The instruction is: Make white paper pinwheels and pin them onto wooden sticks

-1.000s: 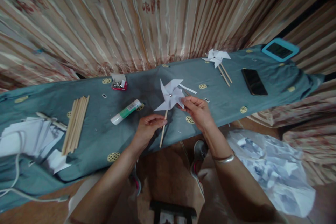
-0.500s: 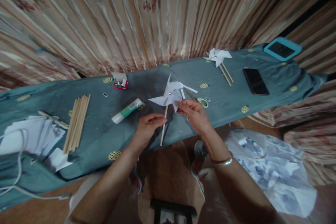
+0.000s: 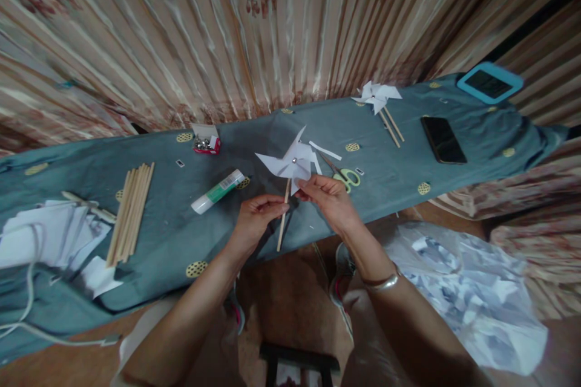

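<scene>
Pinwheel (image 3: 291,164), stick (image 3: 281,233) pinched in left grip (image 3: 256,217), blade (image 3: 295,184) in right grip (image 3: 333,201), hangs near table edge (image 3: 297,244), apart from glue tube (image 3: 218,192).

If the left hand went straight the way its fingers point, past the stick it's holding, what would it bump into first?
Probably the right hand, which pinches the white pinwheel. Depth is unclear, so the left hand might slip just under it.
</scene>
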`<state>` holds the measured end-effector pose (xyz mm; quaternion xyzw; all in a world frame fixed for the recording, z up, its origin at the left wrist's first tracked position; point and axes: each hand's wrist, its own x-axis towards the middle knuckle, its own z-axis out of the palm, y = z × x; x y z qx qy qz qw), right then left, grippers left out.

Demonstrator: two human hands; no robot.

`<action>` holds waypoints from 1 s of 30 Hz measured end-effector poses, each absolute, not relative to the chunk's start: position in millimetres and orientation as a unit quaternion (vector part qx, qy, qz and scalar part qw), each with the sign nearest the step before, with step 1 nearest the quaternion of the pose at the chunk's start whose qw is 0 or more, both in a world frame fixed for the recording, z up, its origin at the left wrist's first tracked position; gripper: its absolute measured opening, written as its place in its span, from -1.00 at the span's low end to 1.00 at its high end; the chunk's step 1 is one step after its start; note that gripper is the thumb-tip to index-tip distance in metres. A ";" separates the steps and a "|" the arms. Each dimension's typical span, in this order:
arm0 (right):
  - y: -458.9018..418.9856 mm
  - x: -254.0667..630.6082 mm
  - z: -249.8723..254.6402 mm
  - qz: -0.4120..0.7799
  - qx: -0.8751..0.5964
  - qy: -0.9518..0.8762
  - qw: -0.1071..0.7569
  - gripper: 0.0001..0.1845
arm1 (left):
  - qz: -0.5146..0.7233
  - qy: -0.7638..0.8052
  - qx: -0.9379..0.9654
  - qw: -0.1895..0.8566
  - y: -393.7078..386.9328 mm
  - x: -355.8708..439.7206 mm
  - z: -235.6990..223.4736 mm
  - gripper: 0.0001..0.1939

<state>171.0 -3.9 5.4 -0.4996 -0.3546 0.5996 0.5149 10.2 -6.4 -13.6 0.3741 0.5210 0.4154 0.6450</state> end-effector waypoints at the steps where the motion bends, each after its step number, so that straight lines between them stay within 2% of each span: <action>1: -4.0 170.3 5.2 0.597 -0.501 -0.357 0.514 -0.54 | 0.414 0.520 0.380 0.643 -6.4 10.1 -14.5 -0.71; 7: -4.3 172.4 4.7 0.564 -0.519 -0.401 0.502 -0.47 | 0.414 0.516 0.387 0.642 -5.8 8.9 -17.2 -0.75; 11: -2.9 188.1 7.3 0.489 -0.564 -0.420 0.515 -0.46 | 0.406 0.513 0.378 0.655 -5.7 7.6 -15.6 -0.74; 16: 3.6 206.4 6.5 0.396 -0.595 -0.375 0.590 -0.63 | 0.382 0.492 0.360 0.695 -7.8 8.1 -10.4 -0.75; 23: 9.0 204.5 -1.5 0.516 -0.526 -0.338 0.586 -0.61 | 0.354 0.484 0.368 0.711 -9.6 10.2 -10.8 -0.67; 30: 5.8 201.4 -0.7 0.499 -0.536 -0.323 0.600 -0.62 | 0.370 0.502 0.397 0.674 -10.4 8.7 -13.6 -0.66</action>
